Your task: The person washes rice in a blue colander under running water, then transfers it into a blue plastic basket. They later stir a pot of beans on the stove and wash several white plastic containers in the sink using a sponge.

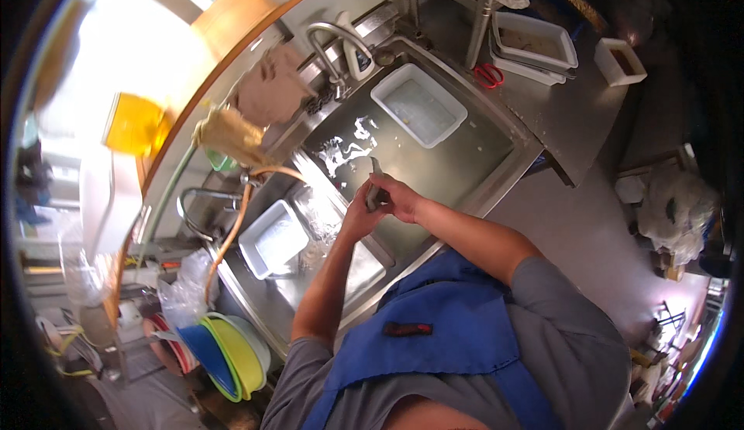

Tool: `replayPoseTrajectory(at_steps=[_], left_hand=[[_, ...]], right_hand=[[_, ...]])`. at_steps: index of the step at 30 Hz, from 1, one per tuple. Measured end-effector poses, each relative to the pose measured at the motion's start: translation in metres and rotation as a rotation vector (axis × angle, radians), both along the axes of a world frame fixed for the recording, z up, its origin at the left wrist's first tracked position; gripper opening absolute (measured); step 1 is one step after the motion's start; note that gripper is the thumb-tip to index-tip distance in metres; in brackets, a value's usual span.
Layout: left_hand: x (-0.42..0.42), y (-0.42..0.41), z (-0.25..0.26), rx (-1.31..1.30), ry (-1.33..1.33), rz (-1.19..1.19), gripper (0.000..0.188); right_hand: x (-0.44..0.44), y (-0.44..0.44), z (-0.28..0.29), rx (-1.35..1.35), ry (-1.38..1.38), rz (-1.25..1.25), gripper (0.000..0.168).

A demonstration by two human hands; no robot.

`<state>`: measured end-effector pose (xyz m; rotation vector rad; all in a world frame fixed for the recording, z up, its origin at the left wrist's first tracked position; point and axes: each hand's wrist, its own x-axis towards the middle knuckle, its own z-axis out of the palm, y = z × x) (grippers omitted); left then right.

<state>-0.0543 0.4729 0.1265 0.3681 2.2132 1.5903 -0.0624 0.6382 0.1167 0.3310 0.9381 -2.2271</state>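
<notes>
Both of my hands meet over the stainless steel double sink, near the divider between its basins. Between them is a small, slim grey item [376, 167], possibly a fish or shrimp, with one end sticking up past the fingers. My left hand [361, 216] wraps its lower part. My right hand [401, 199] grips it from the other side, thumb along the top. Below lies the right basin [465, 168], filled with cloudy water. A white plastic tub [459, 122] sits in that water towards the back. My fingers hide part of the item.
Another white tub [254, 253] stands in the left basin. Faucets [325, 29] rise behind, beside a white bottle [356, 52]. Red-handled scissors [488, 75] and stacked white trays [535, 38] lie on the steel table at right. Colourful plastic basins [235, 351] lean at lower left.
</notes>
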Motion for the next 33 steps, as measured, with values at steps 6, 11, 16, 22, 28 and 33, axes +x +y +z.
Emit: replayPoseTrajectory(at_steps=[6, 11, 16, 22, 28, 33], left_hand=[[-0.039, 0.054, 0.004, -0.032, -0.363, 0.42, 0.025], [-0.031, 0.051, 0.002, -0.18, -0.4, 0.478, 0.027], [-0.012, 0.056, 0.02, -0.208, -0.452, 0.592, 0.03], [-0.014, 0.056, 0.02, -0.205, -0.495, 0.626, 0.03], [-0.03, 0.068, 0.019, -0.185, -0.476, 0.623, 0.028], [-0.041, 0.068, 0.019, -0.217, -0.478, 0.542, 0.026]], right_hand=[[-0.056, 0.123, -0.057, 0.422, -0.491, -0.247, 0.094], [-0.114, 0.187, -0.149, 0.33, -0.578, -0.28, 0.076], [-0.139, 0.192, -0.208, 0.477, -0.287, -0.336, 0.051], [-0.147, 0.2, -0.265, 1.138, 0.146, -0.306, 0.04], [-0.129, 0.211, -0.257, 1.273, 0.169, -0.169, 0.043], [-0.131, 0.243, -0.238, 0.971, -0.22, 0.399, 0.03]])
